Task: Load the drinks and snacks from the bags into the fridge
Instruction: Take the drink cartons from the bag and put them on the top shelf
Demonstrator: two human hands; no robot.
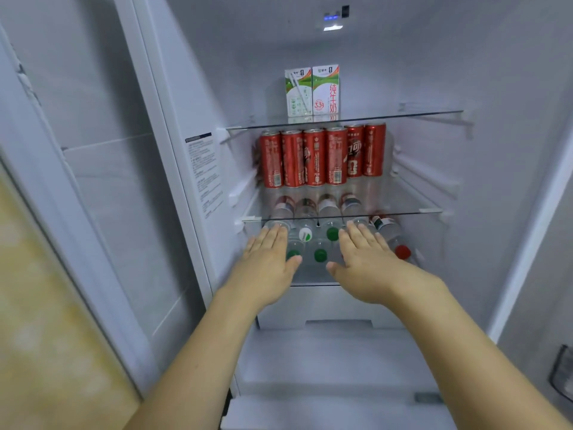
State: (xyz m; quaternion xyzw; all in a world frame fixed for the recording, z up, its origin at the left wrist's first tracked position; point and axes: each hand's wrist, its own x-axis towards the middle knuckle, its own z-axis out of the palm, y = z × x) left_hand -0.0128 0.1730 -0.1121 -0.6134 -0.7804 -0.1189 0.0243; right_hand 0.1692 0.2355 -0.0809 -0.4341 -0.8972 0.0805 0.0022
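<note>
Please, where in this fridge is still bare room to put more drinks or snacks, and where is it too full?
The top glass shelf is bare on both sides of the two milk cartons. The middle shelf has room right of the red cans. The lowest shelf is crowded with lying water bottles, where the left hand and right hand reach.

Beside the open appliance: tile, sticker, lamp.

To the left, a pale tiled wall [102, 169] and, lower down, a blurred yellow patterned surface [46, 305]. On the inner left side wall, a printed label [204, 175] (text too small to read). High up at the back, a lit lamp with small blue indicator lights [334, 21]. At the far right edge, part of a clear plastic bin [562, 372].
</note>
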